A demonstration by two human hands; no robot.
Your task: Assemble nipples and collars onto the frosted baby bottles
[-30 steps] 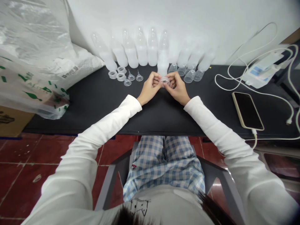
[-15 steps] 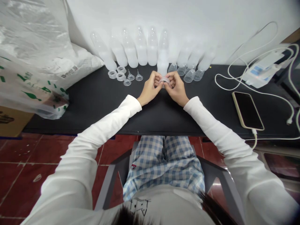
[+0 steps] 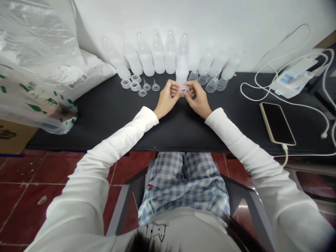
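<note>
a black table (image 3: 110,110) stands against a plain white wall (image 3: 223,21). at its near side, a grey armchair (image 3: 118,208) sits on red floor tiles (image 3: 49,168) with pale joints; light glints at lower right.

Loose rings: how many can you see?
4: left ring, back ring and front ring clustered on the desk, plus the held ring between left hand and right hand. The hands could hide more.
</note>
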